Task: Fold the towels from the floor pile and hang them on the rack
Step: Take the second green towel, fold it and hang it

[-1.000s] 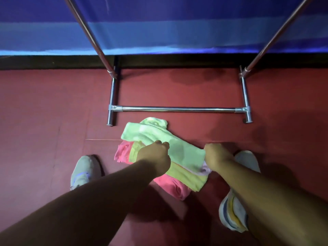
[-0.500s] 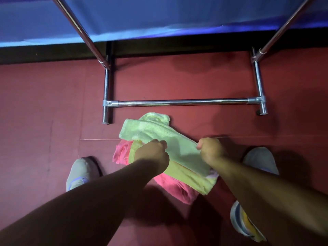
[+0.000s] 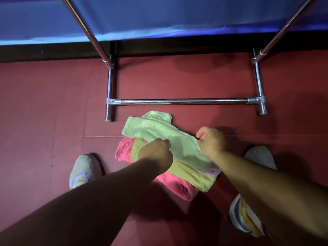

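- My left hand (image 3: 156, 153) is closed in a fist on the near left edge of the light green towel (image 3: 159, 132), knuckles up.
- My right hand (image 3: 212, 142) is closed too, pinching the same towel at its right edge, a little farther away than my left hand.
- The light green towel runs at a slant between my hands and on toward the far left, where its loose end lies bunched on the pile.
- It is the top piece of the floor pile: under it lies a yellow towel (image 3: 193, 176), under that a pink towel (image 3: 177, 185), and a small pale purple corner (image 3: 215, 170) peeks out at the right.
- The pile sits on the red floor (image 3: 44, 112), between my two shoes, the left shoe (image 3: 81, 170) to its left and the right shoe (image 3: 259, 155) to its right.
- The metal rack (image 3: 184, 101) stands just beyond the pile, its low crossbar running left to right, with two slanted poles rising toward the blue wall (image 3: 177, 13) behind.
- No towel hangs on the parts of the rack I can see.
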The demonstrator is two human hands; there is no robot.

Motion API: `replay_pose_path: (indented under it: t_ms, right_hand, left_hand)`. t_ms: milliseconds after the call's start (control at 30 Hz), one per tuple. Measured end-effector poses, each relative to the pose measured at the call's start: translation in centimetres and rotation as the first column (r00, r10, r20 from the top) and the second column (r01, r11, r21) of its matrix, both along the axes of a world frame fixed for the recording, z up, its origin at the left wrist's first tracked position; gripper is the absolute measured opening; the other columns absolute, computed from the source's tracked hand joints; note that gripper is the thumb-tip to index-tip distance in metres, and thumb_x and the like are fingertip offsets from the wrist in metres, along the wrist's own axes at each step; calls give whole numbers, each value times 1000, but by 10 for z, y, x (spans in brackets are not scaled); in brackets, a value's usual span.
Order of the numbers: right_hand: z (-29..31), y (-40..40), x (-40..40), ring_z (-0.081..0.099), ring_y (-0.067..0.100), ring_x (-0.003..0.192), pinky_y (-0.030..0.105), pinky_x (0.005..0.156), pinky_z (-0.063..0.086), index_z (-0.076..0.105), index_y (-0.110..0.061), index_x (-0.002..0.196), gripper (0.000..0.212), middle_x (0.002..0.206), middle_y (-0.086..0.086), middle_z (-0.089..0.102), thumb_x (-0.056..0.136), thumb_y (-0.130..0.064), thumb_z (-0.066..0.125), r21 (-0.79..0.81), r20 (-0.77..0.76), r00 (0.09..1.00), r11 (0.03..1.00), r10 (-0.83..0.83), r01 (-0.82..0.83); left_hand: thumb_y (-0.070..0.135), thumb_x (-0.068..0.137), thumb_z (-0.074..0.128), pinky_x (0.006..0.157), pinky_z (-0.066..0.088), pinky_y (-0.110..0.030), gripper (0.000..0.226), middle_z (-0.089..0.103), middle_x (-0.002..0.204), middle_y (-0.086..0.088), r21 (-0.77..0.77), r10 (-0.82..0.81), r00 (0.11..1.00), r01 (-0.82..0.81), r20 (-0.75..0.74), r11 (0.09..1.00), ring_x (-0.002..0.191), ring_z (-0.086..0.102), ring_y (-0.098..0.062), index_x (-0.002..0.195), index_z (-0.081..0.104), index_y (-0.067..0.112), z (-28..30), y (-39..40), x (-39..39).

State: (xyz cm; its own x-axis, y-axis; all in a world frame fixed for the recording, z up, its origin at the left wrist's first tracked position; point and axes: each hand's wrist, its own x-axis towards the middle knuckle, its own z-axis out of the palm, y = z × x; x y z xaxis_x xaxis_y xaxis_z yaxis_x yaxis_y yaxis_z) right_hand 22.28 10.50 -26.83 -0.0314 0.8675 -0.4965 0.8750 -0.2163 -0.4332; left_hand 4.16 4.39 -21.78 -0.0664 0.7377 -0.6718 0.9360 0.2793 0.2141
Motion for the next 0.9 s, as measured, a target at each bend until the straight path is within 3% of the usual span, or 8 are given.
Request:
replay_pose_path:
  t_ms: [233,367,467,533,600,700,767,900]
  right_hand:
    - [129,27,-34,42,12,50,28,54,37,49,-28,60,35,49,-12,45,72,2,61,220,-382,923,975,46,42]
    - [232,11,-56,43,2,52,24,56,37,52,-28,61,34,52,-18,52,72,1,64,273,-571,792,960,218,-67]
    - [294,-23,-61,50,-3,54,15,56,41,55,-19,70,30,61,-14,55,76,9,64,250,-670,661,941,337,-227]
    - [320,-44,-61,51,-4,56,12,58,41,55,-14,76,26,68,-7,56,80,11,63,240,-724,599,939,341,-245]
    - [334,-58,-57,48,-3,55,13,57,39,54,-16,75,30,70,-2,55,82,12,61,228,-775,559,956,293,-185]
    - [344,-73,-49,40,8,49,20,49,33,51,-16,75,33,70,9,50,87,14,55,70,-901,425,996,85,-49]
    - [346,-77,-44,38,10,49,24,51,33,49,-15,76,34,68,7,52,88,16,53,-15,-942,334,1000,-21,19]
    - [347,-81,-39,43,14,59,29,61,38,43,-15,77,26,68,1,53,79,8,55,-148,-979,136,989,-149,16]
  left_hand:
    - [22,91,48,94,50,-35,46,59,129,0,191,192,973,-214,127,958,114,60,-20,137,48,29,72,-1,-9]
    - [9,85,55,85,38,-25,60,62,124,-7,394,350,850,-500,393,771,115,57,-26,142,40,19,130,-4,-14]
    - [10,78,62,67,40,-26,69,70,96,-5,399,359,748,-622,559,674,86,65,-22,141,40,28,175,-12,-22]
    - [15,77,64,59,39,-23,38,66,70,3,426,281,796,-543,536,724,68,62,-19,108,61,37,192,-21,-30]
    - [20,76,63,57,38,-24,18,56,58,7,483,149,864,-403,482,777,63,53,-15,65,59,34,206,-29,-33]
    - [7,79,64,72,53,-33,12,71,78,0,295,86,704,-400,705,868,74,58,-8,82,72,16,223,-46,-27]
    - [-9,78,62,75,54,-37,37,69,93,-6,104,126,527,-385,841,917,83,61,-13,107,67,14,230,-59,-19]
    - [-1,82,67,72,50,-42,42,60,93,-20,-209,301,350,-277,887,938,83,57,-30,120,56,12,216,-77,1]
